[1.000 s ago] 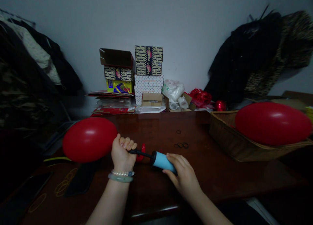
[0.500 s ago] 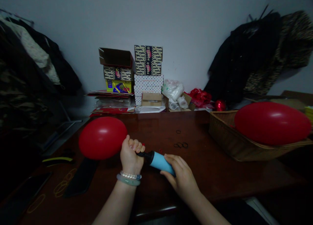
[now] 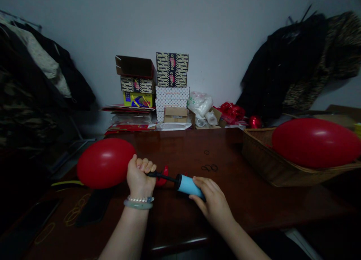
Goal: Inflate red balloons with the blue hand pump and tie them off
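My left hand [image 3: 141, 174], with two bracelets at the wrist, is closed around the black end of a hand pump and the neck of an inflated red balloon [image 3: 106, 163], which lies to its left. A thin black rod shows between that hand and the pump's light blue barrel [image 3: 190, 186]. The barrel is in the grip of my right hand [image 3: 211, 196], fingers on top and thumb below. Behind the rod, a small red limp piece [image 3: 163, 176] rests on the table, partly hidden.
A wicker basket [image 3: 265, 160] on the right holds a large red balloon [image 3: 314, 143]. Black bands [image 3: 210, 168] lie mid-table. Yellow bands [image 3: 76, 210] and a dark flat object [image 3: 96, 205] lie left. Boxes [image 3: 172, 98] stand at the wall.
My left hand has moved left with the red balloon, and more of the pump's rod shows. My right hand and the barrel have shifted slightly right. More of the small red piece is visible.
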`<control>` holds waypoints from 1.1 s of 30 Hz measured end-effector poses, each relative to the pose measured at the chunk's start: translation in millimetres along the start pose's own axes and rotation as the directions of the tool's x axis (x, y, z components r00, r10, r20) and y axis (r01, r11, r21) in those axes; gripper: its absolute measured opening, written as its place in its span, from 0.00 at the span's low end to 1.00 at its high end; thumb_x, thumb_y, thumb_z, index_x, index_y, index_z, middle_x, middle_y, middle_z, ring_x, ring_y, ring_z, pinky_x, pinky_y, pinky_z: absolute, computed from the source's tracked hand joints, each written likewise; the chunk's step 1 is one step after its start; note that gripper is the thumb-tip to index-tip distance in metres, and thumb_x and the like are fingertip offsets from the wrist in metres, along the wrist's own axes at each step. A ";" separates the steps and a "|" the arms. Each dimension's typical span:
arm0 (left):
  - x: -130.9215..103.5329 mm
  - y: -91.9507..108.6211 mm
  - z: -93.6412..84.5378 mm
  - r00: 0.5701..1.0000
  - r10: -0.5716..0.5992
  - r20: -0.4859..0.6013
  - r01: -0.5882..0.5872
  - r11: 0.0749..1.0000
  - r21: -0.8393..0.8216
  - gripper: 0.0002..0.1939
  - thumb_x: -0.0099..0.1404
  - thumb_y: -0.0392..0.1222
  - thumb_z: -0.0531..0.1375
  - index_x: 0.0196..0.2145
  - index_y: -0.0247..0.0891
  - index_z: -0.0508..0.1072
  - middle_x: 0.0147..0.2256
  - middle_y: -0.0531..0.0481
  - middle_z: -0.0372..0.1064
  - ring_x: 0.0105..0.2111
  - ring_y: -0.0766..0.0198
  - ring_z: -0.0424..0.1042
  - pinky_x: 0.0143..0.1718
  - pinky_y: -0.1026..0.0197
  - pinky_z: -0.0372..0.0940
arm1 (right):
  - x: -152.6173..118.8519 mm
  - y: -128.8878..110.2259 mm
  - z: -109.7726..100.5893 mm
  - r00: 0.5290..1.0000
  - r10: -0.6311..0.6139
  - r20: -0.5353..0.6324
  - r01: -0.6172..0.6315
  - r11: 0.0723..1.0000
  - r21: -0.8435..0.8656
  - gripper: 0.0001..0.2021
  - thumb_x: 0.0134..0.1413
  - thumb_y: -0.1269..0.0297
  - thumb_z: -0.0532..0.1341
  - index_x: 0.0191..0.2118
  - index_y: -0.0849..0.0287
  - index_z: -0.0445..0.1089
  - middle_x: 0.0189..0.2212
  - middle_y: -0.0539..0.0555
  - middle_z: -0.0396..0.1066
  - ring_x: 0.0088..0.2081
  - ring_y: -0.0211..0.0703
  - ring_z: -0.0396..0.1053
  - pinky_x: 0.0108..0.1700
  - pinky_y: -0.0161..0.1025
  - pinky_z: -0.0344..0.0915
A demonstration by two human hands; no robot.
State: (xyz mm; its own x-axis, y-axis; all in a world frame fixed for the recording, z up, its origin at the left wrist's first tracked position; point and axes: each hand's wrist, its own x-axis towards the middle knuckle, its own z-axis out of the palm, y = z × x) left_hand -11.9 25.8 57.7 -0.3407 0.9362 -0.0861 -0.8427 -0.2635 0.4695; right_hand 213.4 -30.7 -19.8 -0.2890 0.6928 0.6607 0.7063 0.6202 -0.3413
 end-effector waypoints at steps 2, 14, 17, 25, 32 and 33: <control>-2.6 -4.7 1.3 1.000 -0.010 0.007 0.010 1.000 -0.002 0.23 0.59 0.40 0.57 0.18 0.39 0.44 0.13 0.61 0.41 0.11 0.74 0.44 0.14 0.66 0.43 | -0.4 -2.6 1.6 1.000 -0.008 -0.008 0.008 1.000 0.003 0.19 0.55 0.63 0.62 0.53 0.57 0.63 0.47 0.60 0.70 0.48 0.52 0.68 0.50 0.52 0.67; -16.2 -29.8 3.9 0.997 -0.070 0.020 0.070 0.997 0.034 0.23 0.60 0.44 0.57 0.17 0.39 0.46 0.13 0.61 0.42 0.11 0.74 0.45 0.15 0.66 0.45 | 1.2 -17.9 8.9 1.000 -0.003 -0.015 0.003 1.000 0.016 0.19 0.56 0.64 0.61 0.53 0.57 0.62 0.47 0.60 0.69 0.48 0.52 0.68 0.49 0.52 0.68; -12.9 -22.7 4.9 0.998 -0.060 0.008 0.059 0.998 0.033 0.23 0.61 0.42 0.56 0.17 0.39 0.45 0.12 0.60 0.42 0.11 0.74 0.44 0.14 0.66 0.45 | 0.8 -14.2 9.3 1.000 -0.009 -0.008 0.009 1.000 0.012 0.20 0.55 0.63 0.62 0.54 0.57 0.62 0.47 0.60 0.70 0.49 0.51 0.68 0.50 0.51 0.67; 8.0 6.9 -5.5 1.000 0.018 -0.018 -0.018 1.000 0.003 0.23 0.59 0.40 0.57 0.18 0.39 0.43 0.13 0.61 0.41 0.11 0.74 0.44 0.14 0.66 0.43 | -0.9 3.5 1.4 1.000 -0.008 0.025 0.009 1.000 -0.021 0.22 0.54 0.63 0.62 0.55 0.58 0.62 0.50 0.59 0.69 0.50 0.50 0.67 0.52 0.51 0.66; 5.0 2.3 -4.9 1.000 0.006 0.006 -0.006 1.000 -0.027 0.23 0.59 0.39 0.57 0.18 0.39 0.43 0.13 0.61 0.41 0.11 0.74 0.44 0.14 0.66 0.43 | -3.7 5.7 1.7 1.000 -0.012 -0.013 0.011 0.999 -0.049 0.19 0.55 0.64 0.62 0.52 0.59 0.63 0.48 0.60 0.70 0.49 0.51 0.67 0.50 0.51 0.66; 3.7 0.0 -4.0 1.000 0.000 0.008 0.000 1.000 -0.030 0.23 0.59 0.39 0.57 0.18 0.39 0.43 0.13 0.61 0.41 0.11 0.74 0.44 0.14 0.66 0.43 | -3.8 4.7 1.6 1.000 -0.018 -0.022 0.017 0.999 -0.050 0.19 0.54 0.64 0.62 0.52 0.59 0.63 0.47 0.60 0.70 0.49 0.51 0.67 0.50 0.51 0.66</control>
State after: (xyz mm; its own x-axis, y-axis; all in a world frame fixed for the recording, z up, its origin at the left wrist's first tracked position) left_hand -14.8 28.4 53.8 -0.3372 0.9381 -0.0792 -0.8549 -0.2699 0.4429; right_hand 216.8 -29.8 -25.0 -0.2873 0.6732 0.6813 0.7329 0.6125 -0.2962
